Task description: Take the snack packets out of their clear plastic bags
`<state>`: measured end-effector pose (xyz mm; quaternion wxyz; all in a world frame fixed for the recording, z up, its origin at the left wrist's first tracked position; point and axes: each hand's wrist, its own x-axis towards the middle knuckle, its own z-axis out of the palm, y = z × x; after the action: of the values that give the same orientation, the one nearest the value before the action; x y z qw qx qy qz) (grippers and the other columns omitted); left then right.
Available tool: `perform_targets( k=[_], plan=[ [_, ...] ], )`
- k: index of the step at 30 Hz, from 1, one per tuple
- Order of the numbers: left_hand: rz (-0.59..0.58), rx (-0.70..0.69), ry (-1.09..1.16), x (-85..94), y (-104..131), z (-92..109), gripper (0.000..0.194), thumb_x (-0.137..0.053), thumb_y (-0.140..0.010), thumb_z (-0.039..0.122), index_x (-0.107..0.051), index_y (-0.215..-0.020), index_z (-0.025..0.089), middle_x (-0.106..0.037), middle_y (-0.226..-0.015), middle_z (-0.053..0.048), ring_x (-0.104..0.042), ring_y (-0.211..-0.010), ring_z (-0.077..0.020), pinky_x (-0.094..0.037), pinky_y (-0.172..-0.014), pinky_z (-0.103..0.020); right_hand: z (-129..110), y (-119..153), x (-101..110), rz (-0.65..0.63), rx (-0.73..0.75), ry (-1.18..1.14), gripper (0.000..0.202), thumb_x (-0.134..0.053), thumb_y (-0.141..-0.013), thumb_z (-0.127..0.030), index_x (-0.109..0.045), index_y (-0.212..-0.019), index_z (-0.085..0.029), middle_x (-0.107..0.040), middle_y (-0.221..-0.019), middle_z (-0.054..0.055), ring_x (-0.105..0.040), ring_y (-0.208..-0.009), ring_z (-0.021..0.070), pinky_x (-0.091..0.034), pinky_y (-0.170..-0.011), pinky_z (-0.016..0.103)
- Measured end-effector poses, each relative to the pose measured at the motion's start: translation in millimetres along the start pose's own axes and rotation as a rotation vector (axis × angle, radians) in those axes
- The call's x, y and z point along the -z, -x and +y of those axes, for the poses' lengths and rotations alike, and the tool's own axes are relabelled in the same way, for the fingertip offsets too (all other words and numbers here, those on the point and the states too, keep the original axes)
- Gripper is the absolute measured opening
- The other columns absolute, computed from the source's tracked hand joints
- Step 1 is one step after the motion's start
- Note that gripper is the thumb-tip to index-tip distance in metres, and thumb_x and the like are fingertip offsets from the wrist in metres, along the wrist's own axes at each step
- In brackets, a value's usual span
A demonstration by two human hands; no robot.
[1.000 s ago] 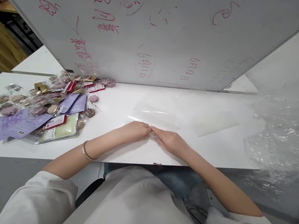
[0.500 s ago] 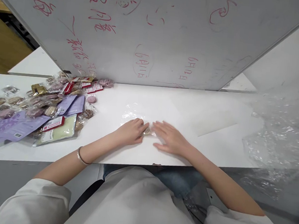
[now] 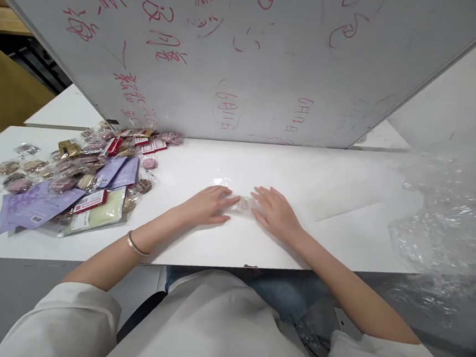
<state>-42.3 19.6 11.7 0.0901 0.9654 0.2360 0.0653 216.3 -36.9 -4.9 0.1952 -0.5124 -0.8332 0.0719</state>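
A small pale item wrapped in clear plastic [image 3: 243,204] lies on the white table between my two hands. My left hand [image 3: 210,205] rests at its left side, fingers stretched out, with the index fingertip touching the wrap. On the other side my right hand [image 3: 275,212] lies with its fingers spread, the fingertips at the right edge of the wrap. What exactly is inside the wrap I cannot make out. Some clear film [image 3: 221,178] shines just beyond my left fingers.
Wrapped biscuits and sachets form a heap at the left, with purple pouches [image 3: 39,205] and a pale green pouch [image 3: 99,214]. A whiteboard [image 3: 269,59] stands along the table's back. Crumpled clear plastic [image 3: 441,235] hangs over the right end, near a translucent sheet [image 3: 346,204].
My left fingers have uncurled and now lie straighter. My right hand has turned slightly and its fingers are more spread. The wrapped item shows paler between them.
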Motion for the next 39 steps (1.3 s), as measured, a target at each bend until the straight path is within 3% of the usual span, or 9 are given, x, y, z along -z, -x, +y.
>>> perform_targets(
  k=[3, 7, 11, 14, 18, 25, 29, 33, 39],
  plan=[
    [-0.063, 0.035, 0.035, 13.1, 5, 1, 0.043, -0.047, -0.095, 0.022, -0.057, -0.136, 0.017, -0.066, -0.128, -0.015, -0.064, -0.112, -0.0257, -0.050, -0.096, -0.040, -2, 10, 1, -0.132, 0.128, -0.068, 0.047, -0.054, -0.094, -0.035, -0.057, -0.137, -0.016, -0.061, -0.140, 0.015, -0.057, -0.129, 0.0326, -0.045, -0.107, 0.050],
    [-0.169, 0.157, 0.226, 32.4, -3, -2, 0.041, -0.043, -0.100, 0.033, -0.055, -0.138, 0.022, -0.076, -0.101, -0.006, -0.070, -0.081, -0.0185, -0.052, -0.075, -0.029, 8, 0, 9, -0.242, -0.166, -0.188, 0.039, -0.049, -0.099, -0.044, -0.061, -0.131, -0.025, -0.077, -0.097, 0.006, -0.072, -0.083, 0.0229, -0.054, -0.080, 0.037],
    [-0.035, 0.241, 0.046, 22.8, -14, -4, 0.036, -0.045, -0.100, 0.027, -0.060, -0.132, 0.023, -0.068, -0.125, -0.012, -0.067, -0.104, -0.0246, -0.050, -0.087, -0.037, 17, -14, 7, -0.065, -0.293, -0.130, 0.041, -0.059, -0.094, -0.047, -0.061, -0.125, -0.020, -0.073, -0.099, 0.008, -0.071, -0.082, 0.0231, -0.055, -0.073, 0.037],
    [-0.016, 0.161, -0.106, 8.0, -10, 5, 0.035, -0.047, -0.098, 0.030, -0.065, -0.124, 0.016, -0.060, -0.134, -0.019, -0.061, -0.115, -0.0306, -0.048, -0.096, -0.044, 17, -7, 3, 0.127, 0.022, 0.066, 0.034, -0.057, -0.095, -0.033, -0.063, -0.123, -0.015, -0.068, -0.121, 0.017, -0.066, -0.111, 0.0303, -0.052, -0.096, 0.049],
    [-0.077, 0.108, -0.103, 3.6, 3, 22, 0.066, -0.061, -0.087, 0.049, -0.054, -0.135, 0.004, -0.057, -0.136, -0.025, -0.052, -0.130, -0.0392, -0.045, -0.104, -0.049, 16, 13, 2, 0.008, 0.416, 0.024, 0.039, -0.050, -0.098, -0.028, -0.060, -0.132, -0.013, -0.065, -0.134, 0.015, -0.061, -0.126, 0.0284, -0.049, -0.106, 0.046],
    [-0.050, 0.300, -0.007, 16.1, -11, 6, 0.044, -0.044, -0.101, 0.029, -0.049, -0.145, 0.025, -0.071, -0.113, -0.010, -0.069, -0.094, -0.0232, -0.051, -0.082, -0.034, 25, -24, 3, -0.099, -0.049, -0.095, 0.037, -0.052, -0.100, -0.041, -0.059, -0.130, -0.021, -0.075, -0.093, 0.004, -0.071, -0.074, 0.0202, -0.054, -0.068, 0.032],
    [0.062, 0.286, -0.237, -1.0, -17, 6, 0.041, -0.046, -0.095, 0.014, -0.060, -0.133, 0.022, -0.062, -0.129, -0.016, -0.058, -0.118, -0.0305, -0.044, -0.098, -0.044, 13, -30, -5, 0.078, -0.072, 0.183, 0.029, -0.051, -0.098, -0.033, -0.069, -0.110, -0.013, -0.072, -0.108, 0.016, -0.067, -0.102, 0.0295, -0.050, -0.087, 0.042],
    [0.042, 0.315, -0.246, -24.2, -7, 30, 0.049, -0.043, -0.092, 0.017, -0.051, -0.138, 0.001, -0.064, -0.121, -0.023, -0.059, -0.113, -0.0340, -0.049, -0.093, -0.045, -4, 0, -17, 0.072, 0.086, 0.289, 0.050, -0.055, -0.092, -0.033, -0.061, -0.130, 0.000, -0.063, -0.133, 0.025, -0.055, -0.128, 0.0378, -0.043, -0.106, 0.051],
    [0.082, 0.444, -0.190, -38.0, -11, 49, 0.054, -0.042, -0.091, 0.015, -0.045, -0.140, -0.006, -0.050, -0.144, -0.031, -0.044, -0.139, -0.0404, -0.039, -0.112, -0.053, 1, -9, -30, 0.024, -0.139, 0.165, 0.054, -0.035, -0.088, -0.001, -0.057, -0.138, -0.002, -0.061, -0.138, 0.022, -0.059, -0.129, 0.0318, -0.047, -0.108, 0.048]
  ],
)
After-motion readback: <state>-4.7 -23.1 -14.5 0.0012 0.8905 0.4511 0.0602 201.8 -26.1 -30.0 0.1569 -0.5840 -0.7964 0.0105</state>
